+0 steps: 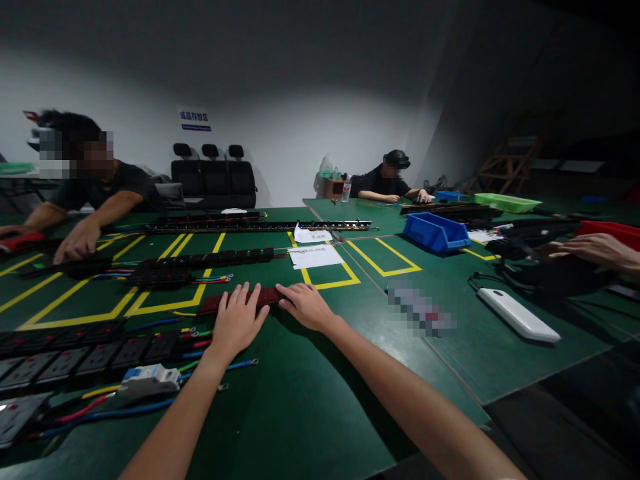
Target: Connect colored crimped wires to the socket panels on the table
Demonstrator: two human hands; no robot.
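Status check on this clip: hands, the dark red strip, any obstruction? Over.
Left hand palm down, fingers spread across dark red strip. Right hand at strip's right end, grip unclear. Blue wire end juts out beside left forearm.

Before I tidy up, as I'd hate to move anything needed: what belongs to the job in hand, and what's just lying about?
Job in hand:
- red strip, under left hand and right hand
- sockets, probably

Seemingly just lying about:
- white block
- bottle

Left grip (240, 319), right grip (307, 307) touching dark red strip (269, 296).
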